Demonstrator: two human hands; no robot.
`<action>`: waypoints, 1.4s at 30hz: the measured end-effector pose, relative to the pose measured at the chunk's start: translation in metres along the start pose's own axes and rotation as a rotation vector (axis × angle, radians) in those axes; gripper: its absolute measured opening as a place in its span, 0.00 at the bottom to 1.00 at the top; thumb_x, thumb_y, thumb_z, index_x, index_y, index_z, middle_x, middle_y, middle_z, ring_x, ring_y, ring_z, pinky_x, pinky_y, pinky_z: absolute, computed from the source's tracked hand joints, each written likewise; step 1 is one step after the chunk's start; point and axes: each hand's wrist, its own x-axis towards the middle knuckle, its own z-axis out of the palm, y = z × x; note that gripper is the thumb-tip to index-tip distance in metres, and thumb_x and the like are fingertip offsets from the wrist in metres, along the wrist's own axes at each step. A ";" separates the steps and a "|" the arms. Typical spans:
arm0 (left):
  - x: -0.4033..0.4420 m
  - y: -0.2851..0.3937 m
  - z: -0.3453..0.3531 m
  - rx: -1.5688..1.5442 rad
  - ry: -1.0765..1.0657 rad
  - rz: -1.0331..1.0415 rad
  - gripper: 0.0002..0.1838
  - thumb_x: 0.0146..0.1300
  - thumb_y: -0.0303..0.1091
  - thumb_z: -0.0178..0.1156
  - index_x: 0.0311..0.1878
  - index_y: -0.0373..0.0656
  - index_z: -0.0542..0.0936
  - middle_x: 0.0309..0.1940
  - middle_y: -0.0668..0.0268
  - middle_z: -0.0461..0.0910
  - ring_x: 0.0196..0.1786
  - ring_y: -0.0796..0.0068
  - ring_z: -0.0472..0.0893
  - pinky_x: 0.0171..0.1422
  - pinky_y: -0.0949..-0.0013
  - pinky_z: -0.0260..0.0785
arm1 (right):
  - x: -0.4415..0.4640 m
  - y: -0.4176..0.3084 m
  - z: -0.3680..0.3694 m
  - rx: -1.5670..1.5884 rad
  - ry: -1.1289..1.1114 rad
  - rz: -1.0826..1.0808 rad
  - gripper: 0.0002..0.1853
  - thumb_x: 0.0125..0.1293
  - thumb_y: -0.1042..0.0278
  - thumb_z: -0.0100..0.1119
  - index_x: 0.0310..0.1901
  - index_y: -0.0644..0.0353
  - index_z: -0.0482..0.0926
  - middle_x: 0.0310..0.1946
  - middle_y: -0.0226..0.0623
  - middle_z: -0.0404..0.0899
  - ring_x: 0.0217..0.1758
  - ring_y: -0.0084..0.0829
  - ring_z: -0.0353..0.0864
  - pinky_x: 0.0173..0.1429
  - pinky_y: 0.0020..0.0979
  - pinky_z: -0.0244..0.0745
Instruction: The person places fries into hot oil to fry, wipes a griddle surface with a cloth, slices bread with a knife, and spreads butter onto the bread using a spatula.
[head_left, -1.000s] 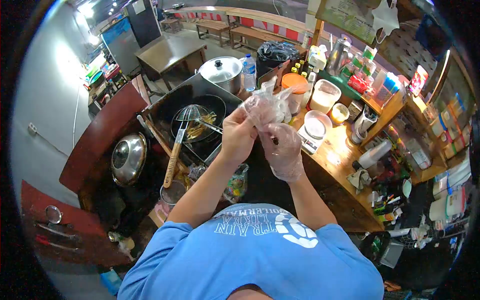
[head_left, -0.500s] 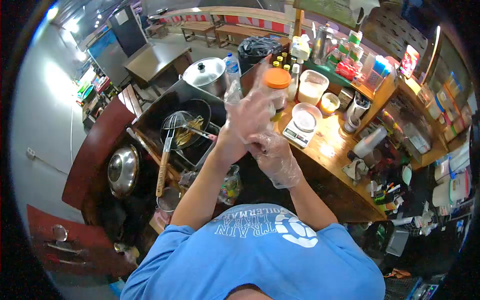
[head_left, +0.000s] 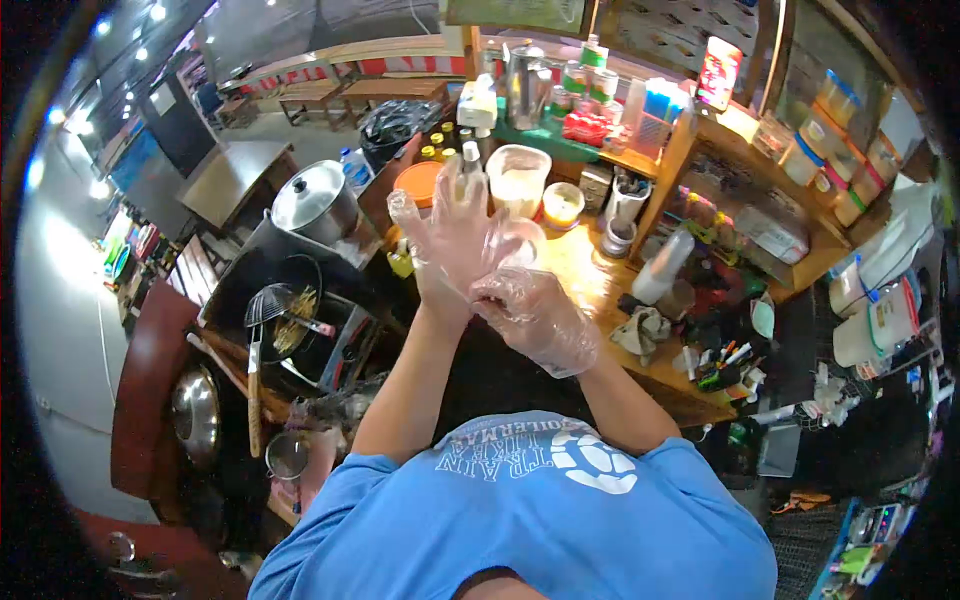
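My left hand [head_left: 462, 235] is raised in front of me, its fingers spread inside a clear plastic glove [head_left: 440, 215]. Closed at the base of that palm, my right hand [head_left: 545, 318] pinches the glove's plastic near the wrist. It wears a clear plastic glove too. Behind the left fingers stands a jar with an orange lid [head_left: 416, 182], partly covered. A white tub of pale contents [head_left: 519, 185] and a smaller tub with something yellow [head_left: 563, 206] are just beyond. The kitchen scale is mostly hidden behind my left hand.
To the left, a wire skimmer [head_left: 268, 308] with a wooden handle lies across a dark wok [head_left: 305, 345] on the stove. Behind it is a lidded metal pot [head_left: 315, 203]. Wooden shelving [head_left: 672, 170] rises on the right, with a crumpled cloth [head_left: 645, 333] on the counter below.
My view has turned to the right, so the counter and stove have shifted left in it. My left fingers are spread wider and clearer, while my right hand stays at the left wrist.
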 end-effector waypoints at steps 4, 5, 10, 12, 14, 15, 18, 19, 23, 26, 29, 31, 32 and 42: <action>0.031 -0.013 0.009 0.018 0.109 -0.048 0.35 0.70 0.64 0.49 0.73 0.54 0.63 0.69 0.60 0.67 0.69 0.49 0.69 0.74 0.40 0.60 | 0.006 0.006 -0.020 0.021 -0.073 -0.024 0.06 0.58 0.76 0.65 0.38 0.64 0.82 0.34 0.44 0.84 0.39 0.45 0.84 0.45 0.37 0.77; 0.039 -0.017 0.009 0.129 0.219 0.063 0.33 0.72 0.61 0.49 0.72 0.52 0.65 0.68 0.59 0.69 0.69 0.50 0.70 0.74 0.40 0.62 | 0.007 0.009 -0.024 0.001 -0.079 -0.013 0.06 0.58 0.76 0.65 0.37 0.64 0.81 0.34 0.44 0.84 0.40 0.45 0.84 0.45 0.37 0.77; 0.068 -0.013 -0.017 -0.058 0.136 -0.049 0.41 0.67 0.73 0.45 0.71 0.52 0.70 0.70 0.62 0.69 0.70 0.54 0.69 0.73 0.42 0.62 | 0.023 0.031 -0.031 0.038 0.001 -0.046 0.05 0.59 0.75 0.64 0.37 0.64 0.81 0.35 0.44 0.83 0.40 0.44 0.84 0.46 0.36 0.77; 0.081 -0.013 -0.017 -0.047 0.045 -0.249 0.43 0.65 0.76 0.44 0.72 0.54 0.68 0.71 0.60 0.69 0.71 0.50 0.68 0.74 0.40 0.59 | 0.027 0.042 -0.031 0.149 -0.076 0.025 0.05 0.59 0.75 0.65 0.37 0.64 0.81 0.35 0.43 0.83 0.40 0.43 0.83 0.46 0.36 0.77; 0.093 -0.022 -0.015 0.042 -0.013 -0.316 0.36 0.70 0.66 0.47 0.74 0.56 0.65 0.71 0.58 0.68 0.71 0.46 0.67 0.71 0.40 0.63 | 0.029 0.055 -0.030 0.150 -0.052 0.069 0.05 0.59 0.75 0.65 0.37 0.64 0.82 0.34 0.42 0.83 0.40 0.42 0.83 0.46 0.37 0.77; 0.101 -0.025 -0.017 0.177 0.062 -0.301 0.34 0.71 0.62 0.48 0.74 0.55 0.65 0.71 0.57 0.68 0.69 0.47 0.70 0.68 0.42 0.67 | 0.030 0.062 -0.030 0.214 -0.052 0.096 0.05 0.59 0.76 0.65 0.37 0.63 0.82 0.35 0.43 0.83 0.40 0.42 0.83 0.46 0.38 0.77; 0.135 -0.030 -0.049 0.327 0.496 -0.460 0.26 0.75 0.53 0.49 0.66 0.45 0.70 0.60 0.53 0.77 0.53 0.54 0.82 0.58 0.46 0.77 | 0.034 0.091 -0.025 0.244 -0.026 0.119 0.07 0.60 0.76 0.66 0.40 0.63 0.83 0.37 0.44 0.84 0.42 0.43 0.84 0.47 0.38 0.77; 0.148 -0.033 -0.067 0.363 0.451 -0.507 0.26 0.74 0.55 0.49 0.61 0.43 0.72 0.56 0.51 0.79 0.50 0.55 0.83 0.55 0.47 0.79 | 0.035 0.099 -0.027 0.198 0.041 0.166 0.07 0.60 0.76 0.66 0.40 0.63 0.83 0.39 0.45 0.84 0.42 0.43 0.84 0.48 0.38 0.78; 0.226 -0.027 -0.124 0.860 0.347 -0.549 0.17 0.69 0.47 0.60 0.45 0.41 0.80 0.40 0.52 0.85 0.42 0.55 0.86 0.46 0.51 0.81 | 0.022 0.139 -0.028 -0.013 0.110 0.321 0.08 0.61 0.73 0.67 0.41 0.63 0.84 0.39 0.45 0.86 0.42 0.44 0.84 0.50 0.38 0.79; 0.319 0.013 -0.195 1.682 0.283 0.010 0.18 0.60 0.47 0.65 0.46 0.45 0.84 0.39 0.55 0.86 0.43 0.53 0.85 0.50 0.51 0.78 | 0.006 0.142 -0.030 0.037 0.099 0.696 0.09 0.63 0.66 0.68 0.38 0.64 0.86 0.34 0.45 0.86 0.39 0.42 0.85 0.47 0.38 0.79; 0.380 0.054 -0.273 2.417 0.293 0.364 0.27 0.49 0.54 0.72 0.48 0.47 0.85 0.47 0.57 0.85 0.48 0.50 0.83 0.57 0.55 0.75 | -0.030 0.151 -0.027 -0.066 0.049 0.845 0.10 0.64 0.65 0.66 0.39 0.65 0.86 0.36 0.46 0.86 0.39 0.39 0.86 0.45 0.36 0.78; 0.395 0.050 -0.258 2.676 0.425 0.010 0.26 0.53 0.54 0.69 0.50 0.49 0.85 0.58 0.58 0.78 0.59 0.51 0.77 0.62 0.51 0.70 | -0.054 0.151 -0.026 -0.068 0.024 0.957 0.10 0.65 0.65 0.66 0.40 0.64 0.86 0.38 0.46 0.86 0.40 0.37 0.86 0.46 0.34 0.78; 0.399 0.047 -0.259 2.752 0.422 -0.009 0.24 0.56 0.54 0.66 0.52 0.50 0.85 0.59 0.59 0.77 0.62 0.50 0.75 0.64 0.49 0.68 | -0.068 0.154 -0.024 0.034 0.071 1.030 0.10 0.64 0.66 0.66 0.40 0.64 0.86 0.37 0.46 0.87 0.40 0.36 0.86 0.46 0.33 0.78; 0.468 0.067 -0.334 2.381 0.639 -0.292 0.18 0.67 0.47 0.54 0.46 0.47 0.86 0.48 0.60 0.86 0.47 0.56 0.86 0.51 0.53 0.78 | -0.116 0.145 -0.028 0.001 0.300 1.101 0.09 0.65 0.69 0.63 0.36 0.67 0.85 0.31 0.42 0.87 0.34 0.32 0.86 0.42 0.32 0.80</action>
